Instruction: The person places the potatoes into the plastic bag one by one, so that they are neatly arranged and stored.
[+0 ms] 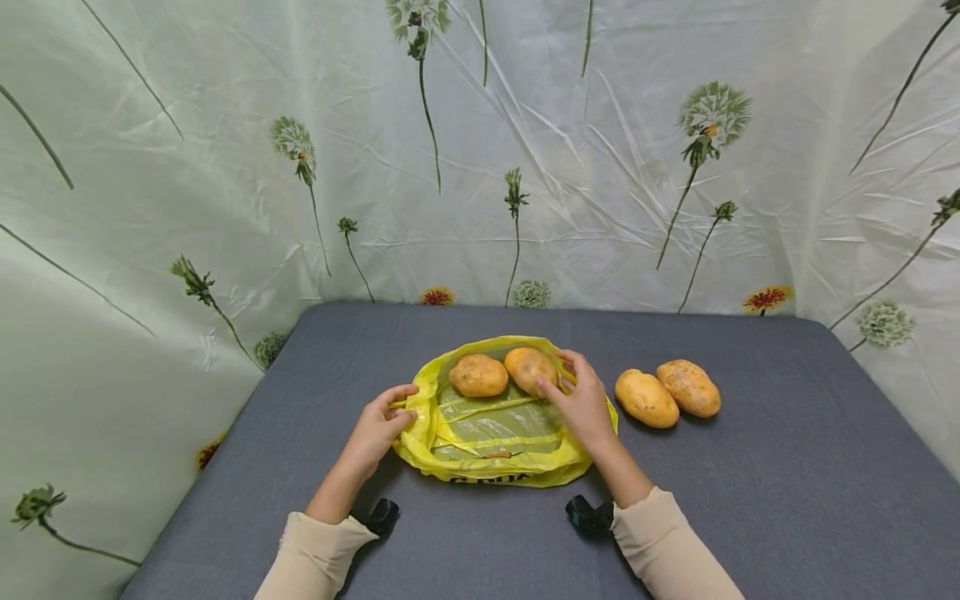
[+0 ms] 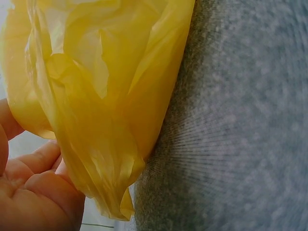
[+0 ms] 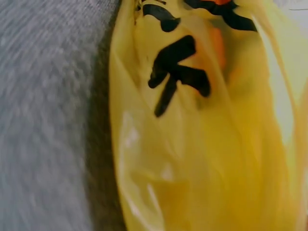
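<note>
A yellow plastic bag (image 1: pixel 495 477) lies with its mouth open, and two potatoes are inside near its far rim, the left potato (image 1: pixel 478 376) and the right potato (image 1: pixel 529 370). My left hand (image 1: pixel 381 425) pinches the bag's left edge with thumb and fingers. In the left wrist view, the gathered yellow plastic (image 2: pixel 103 144) hangs beside that hand (image 2: pixel 41 187). Reaching over the bag's right rim, my right hand (image 1: pixel 587 410) holds the right potato at its end, thumb on the near side. The right wrist view shows only the bag's printed side (image 3: pixel 178 144).
Two more potatoes lie together on the grey table (image 1: pixel 787 467) right of the bag, a nearer potato (image 1: pixel 647 398) and a farther potato (image 1: pixel 688 387). A white curtain (image 1: pixel 600 167) printed with dandelions hangs behind the table and along its left side.
</note>
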The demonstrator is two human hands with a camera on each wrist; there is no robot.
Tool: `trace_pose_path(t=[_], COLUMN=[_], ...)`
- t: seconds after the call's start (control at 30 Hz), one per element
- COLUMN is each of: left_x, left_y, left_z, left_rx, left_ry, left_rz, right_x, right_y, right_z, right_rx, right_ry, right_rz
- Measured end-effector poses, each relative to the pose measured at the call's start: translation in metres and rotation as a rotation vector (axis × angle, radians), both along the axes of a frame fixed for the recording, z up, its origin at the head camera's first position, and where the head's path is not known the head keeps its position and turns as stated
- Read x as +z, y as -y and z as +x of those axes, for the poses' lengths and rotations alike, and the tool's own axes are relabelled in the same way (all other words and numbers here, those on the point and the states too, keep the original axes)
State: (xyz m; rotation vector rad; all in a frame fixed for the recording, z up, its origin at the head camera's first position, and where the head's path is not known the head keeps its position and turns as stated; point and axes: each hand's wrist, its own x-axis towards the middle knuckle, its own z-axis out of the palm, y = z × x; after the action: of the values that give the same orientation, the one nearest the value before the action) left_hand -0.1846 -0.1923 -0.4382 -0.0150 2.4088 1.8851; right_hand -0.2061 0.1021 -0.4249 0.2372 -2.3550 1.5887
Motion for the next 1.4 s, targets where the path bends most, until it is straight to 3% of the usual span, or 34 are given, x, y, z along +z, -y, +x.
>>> trace_pose_path(t=[0.13, 0.3, 0.4, 0.63, 0.73, 1.0, 1.23, 1.4], left_x=[0.005, 0.023, 0.028, 0.01, 0.004, 0.002, 0.03, 0.031], left_y=[-0.001, -0.007, -0.009, -0.003, -0.002, -0.001, -0.01, -0.01], left_z=[0.002, 0.01, 0.013, 0.004, 0.001, 0.002, 0.015, 0.016], left_rx=[-0.001, -0.003, 0.0, 0.001, 0.003, 0.002, -0.001, -0.005], left_ry=[0.013, 0.017, 0.021, 0.016, 0.01, 0.014, 0.028, 0.017], left_rz=[0.012, -0.004, -0.017, 0.015, 0.024, 0.038, 0.013, 0.014], right_x=[0.004, 0.009, 0.012, 0.016, 0.017, 0.012, 0.002, -0.005], right_y=[-0.007, -0.019, -0.028, -0.05, -0.061, -0.09, -0.116, -0.132], right_z=[0.003, 0.006, 0.009, 0.014, 0.017, 0.022, 0.024, 0.025], right_rx=[0.023, 0.018, 0.003, -0.055, -0.085, -0.171, -0.237, -0.31], right_ry=[-0.075, -0.141, -0.179, -0.265, -0.264, -0.238, -0.284, -0.287], right_rz=[0.008, 0.056, 0.091, 0.147, 0.158, 0.187, 0.208, 0.215])
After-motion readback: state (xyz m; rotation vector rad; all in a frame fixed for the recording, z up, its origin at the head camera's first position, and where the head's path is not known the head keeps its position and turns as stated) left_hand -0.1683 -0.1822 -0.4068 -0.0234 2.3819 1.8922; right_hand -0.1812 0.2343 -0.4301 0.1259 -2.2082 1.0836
